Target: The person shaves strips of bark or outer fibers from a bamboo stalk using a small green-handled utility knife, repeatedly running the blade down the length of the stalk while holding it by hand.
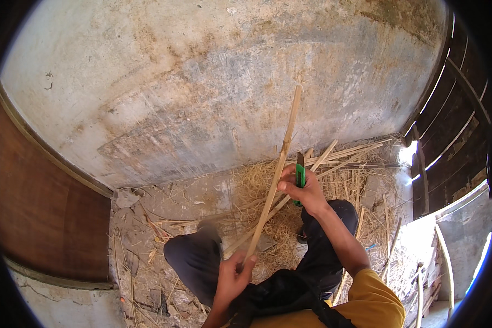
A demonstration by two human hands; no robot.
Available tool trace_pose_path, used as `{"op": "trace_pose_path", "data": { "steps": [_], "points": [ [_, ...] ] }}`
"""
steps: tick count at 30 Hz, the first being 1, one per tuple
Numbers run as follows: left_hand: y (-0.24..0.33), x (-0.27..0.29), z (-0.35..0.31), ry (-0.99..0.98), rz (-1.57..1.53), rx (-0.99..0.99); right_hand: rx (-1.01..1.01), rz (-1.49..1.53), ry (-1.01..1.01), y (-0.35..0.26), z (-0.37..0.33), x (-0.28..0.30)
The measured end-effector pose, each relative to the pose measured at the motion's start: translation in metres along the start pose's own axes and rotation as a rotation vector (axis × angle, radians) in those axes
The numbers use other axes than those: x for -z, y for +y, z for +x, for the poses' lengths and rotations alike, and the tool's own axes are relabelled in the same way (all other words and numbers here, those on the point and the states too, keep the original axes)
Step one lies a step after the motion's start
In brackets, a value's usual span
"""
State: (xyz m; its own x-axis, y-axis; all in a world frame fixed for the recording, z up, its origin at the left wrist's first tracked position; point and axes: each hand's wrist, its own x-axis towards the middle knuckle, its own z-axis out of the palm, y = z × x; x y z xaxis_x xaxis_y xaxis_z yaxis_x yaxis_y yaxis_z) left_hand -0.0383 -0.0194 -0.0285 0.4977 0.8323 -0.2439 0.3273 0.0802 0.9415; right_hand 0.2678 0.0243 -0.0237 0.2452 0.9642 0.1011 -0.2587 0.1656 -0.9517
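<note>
A long, pale bamboo strip slants up and away from my lap, with a darker node partway along it. Closed round its lower end is my left hand. My right hand grips a green utility knife, whose dark blade points up, away from me. The thumb and fingers of that hand are against or very close to the strip at mid-length; whether they pinch it, I cannot tell. At the strip's far end a thin curl stands off it.
Several more bamboo strips lie over a heap of thin shavings beyond my knees. A stained wall rises ahead. On the left is a brown panel, on the right a dark slatted wall. Debris litters the floor.
</note>
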Motion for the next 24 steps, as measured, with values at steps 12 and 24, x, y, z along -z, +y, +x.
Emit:
{"op": "trace_pose_path", "data": {
  "steps": [12,24],
  "points": [
    [0.023,-0.02,0.028,0.1,-0.018,-0.301,0.044,-0.035,0.008,0.006,0.001,-0.005],
    [0.018,-0.022,0.05,0.152,-0.118,-0.293,0.434,-0.719,-0.148,0.0,-0.009,-0.001]
  ]
}}
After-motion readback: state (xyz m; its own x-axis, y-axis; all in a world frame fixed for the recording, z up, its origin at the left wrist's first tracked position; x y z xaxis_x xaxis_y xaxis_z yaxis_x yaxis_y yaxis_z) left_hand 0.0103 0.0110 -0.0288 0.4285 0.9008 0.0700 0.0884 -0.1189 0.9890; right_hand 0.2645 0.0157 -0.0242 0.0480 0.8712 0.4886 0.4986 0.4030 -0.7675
